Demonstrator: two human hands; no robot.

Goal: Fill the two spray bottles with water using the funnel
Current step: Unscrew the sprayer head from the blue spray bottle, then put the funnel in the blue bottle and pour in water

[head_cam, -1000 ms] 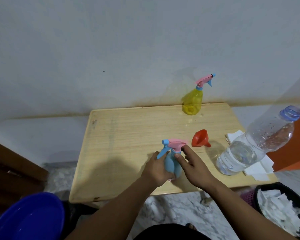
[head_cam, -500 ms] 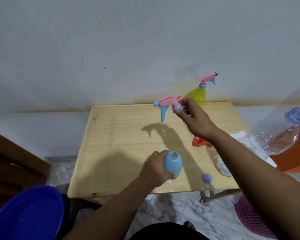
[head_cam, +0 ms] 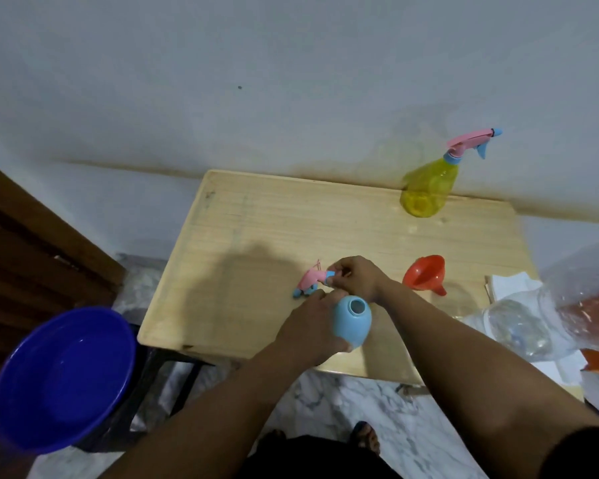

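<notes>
A person is standing at a wooden surface, working with both hands. The left hand is curling its grip around a light blue spray bottle, whose neck is open and uncapped. Just beyond that grip, the right hand is pinching the collar of a pink spray head, which is touching the surface. To the right of the right hand's grip, an orange funnel is lying on its side. Farther beyond, by the wall, a yellow spray bottle is standing capped. A clear water bottle is lying blurred at the far right.
</notes>
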